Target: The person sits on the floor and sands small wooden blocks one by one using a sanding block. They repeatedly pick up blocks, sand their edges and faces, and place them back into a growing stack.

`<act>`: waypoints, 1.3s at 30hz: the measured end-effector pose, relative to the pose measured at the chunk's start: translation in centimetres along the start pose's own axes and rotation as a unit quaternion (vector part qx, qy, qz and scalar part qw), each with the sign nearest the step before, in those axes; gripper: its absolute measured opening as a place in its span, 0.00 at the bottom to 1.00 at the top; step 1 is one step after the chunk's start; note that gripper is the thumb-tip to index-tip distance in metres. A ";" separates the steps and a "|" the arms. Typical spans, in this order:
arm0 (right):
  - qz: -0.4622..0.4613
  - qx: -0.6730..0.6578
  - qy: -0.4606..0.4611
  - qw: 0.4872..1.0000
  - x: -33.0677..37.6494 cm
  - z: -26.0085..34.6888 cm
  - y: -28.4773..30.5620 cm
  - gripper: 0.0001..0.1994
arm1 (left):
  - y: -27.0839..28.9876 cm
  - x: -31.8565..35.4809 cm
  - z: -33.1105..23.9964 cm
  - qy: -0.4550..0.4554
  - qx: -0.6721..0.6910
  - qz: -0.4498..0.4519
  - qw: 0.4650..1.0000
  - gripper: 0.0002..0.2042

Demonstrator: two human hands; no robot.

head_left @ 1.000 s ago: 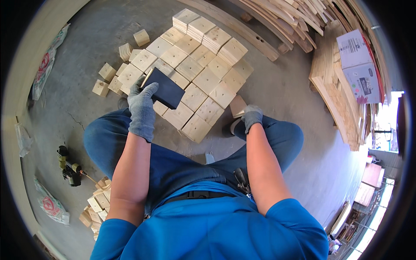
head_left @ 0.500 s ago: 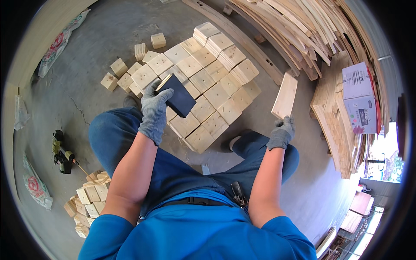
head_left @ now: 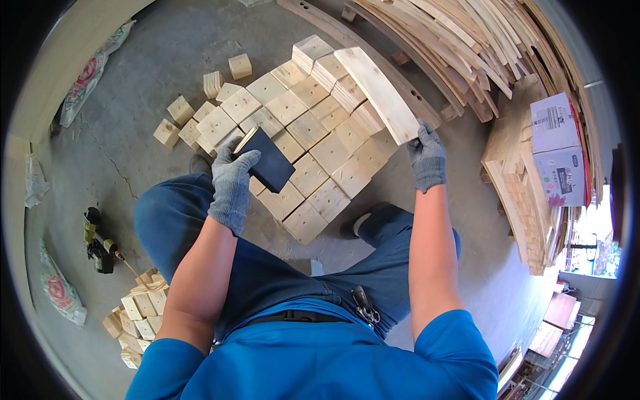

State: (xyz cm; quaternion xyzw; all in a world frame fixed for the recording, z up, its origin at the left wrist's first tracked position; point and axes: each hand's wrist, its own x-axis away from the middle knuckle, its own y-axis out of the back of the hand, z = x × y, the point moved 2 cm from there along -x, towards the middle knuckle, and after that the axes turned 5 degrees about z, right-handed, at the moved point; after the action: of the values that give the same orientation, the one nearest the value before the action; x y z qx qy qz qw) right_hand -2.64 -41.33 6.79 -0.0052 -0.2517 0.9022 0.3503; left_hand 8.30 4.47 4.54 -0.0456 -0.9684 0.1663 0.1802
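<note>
The gloved left hand (head_left: 232, 183) grips a dark block (head_left: 270, 160), possibly a sanding block, at centre frame. The gloved right hand (head_left: 427, 157) clasps a wooden plank (head_left: 377, 93) above the square wood blocks (head_left: 313, 153) laid out on the floor.

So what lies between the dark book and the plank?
In the head view, pale wooden blocks on the floor lie between the dark book and the plank.
</note>
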 end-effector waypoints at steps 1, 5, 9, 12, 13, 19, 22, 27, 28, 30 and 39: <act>0.013 0.001 -0.011 1.000 -0.4 -0.3 -0.5 0.10 | 0.0 0.1 0.0 -0.001 0.000 0.000 1.000 0.27; 0.009 0.026 -0.063 0.998 -3.9 -2.1 1.3 0.09 | -0.4 -0.3 0.4 0.017 -0.029 0.002 0.999 0.28; -0.033 0.055 -0.067 0.996 -6.5 -3.7 3.4 0.07 | -1.2 -0.2 0.1 0.018 -0.040 0.011 0.999 0.28; -0.049 0.080 -0.072 0.993 -7.0 -4.5 4.7 0.06 | -1.7 -0.1 -0.3 0.020 -0.049 0.017 0.998 0.28; -0.046 0.099 -0.077 0.991 -7.0 -4.6 5.1 0.06 | -1.8 -0.1 -0.3 0.021 -0.051 0.019 0.998 0.28; -0.098 0.143 -0.075 0.982 -7.4 -4.6 5.2 0.07 | -2.3 0.0 -0.7 0.036 -0.058 0.018 0.998 0.27; -0.150 0.150 -0.079 0.974 -7.7 -4.3 4.3 0.07 | -2.1 0.0 -0.6 0.032 -0.061 0.018 0.997 0.27; -0.182 0.175 -0.094 0.963 -7.2 -4.0 3.7 0.07 | -1.9 0.0 -0.8 0.032 -0.057 0.010 0.998 0.27; -0.183 0.166 -0.101 0.964 -7.0 -3.9 4.0 0.07 | -1.9 0.0 -0.8 0.033 -0.058 0.009 0.998 0.27; -0.203 0.165 -0.089 0.961 -6.5 -3.9 4.2 0.07 | -2.2 0.2 -1.1 0.037 -0.056 0.011 0.998 0.26; 0.091 0.642 0.260 0.715 3.6 -5.2 -0.9 0.19 | -2.1 0.6 -2.2 0.024 -0.022 0.012 0.999 0.26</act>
State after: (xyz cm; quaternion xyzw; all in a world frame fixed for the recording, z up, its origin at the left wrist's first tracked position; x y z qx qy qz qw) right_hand -3.84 -36.13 3.24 -0.0359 0.4909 0.8375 0.2375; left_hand 8.43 3.28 7.36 -0.0656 -0.9667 0.1457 0.1998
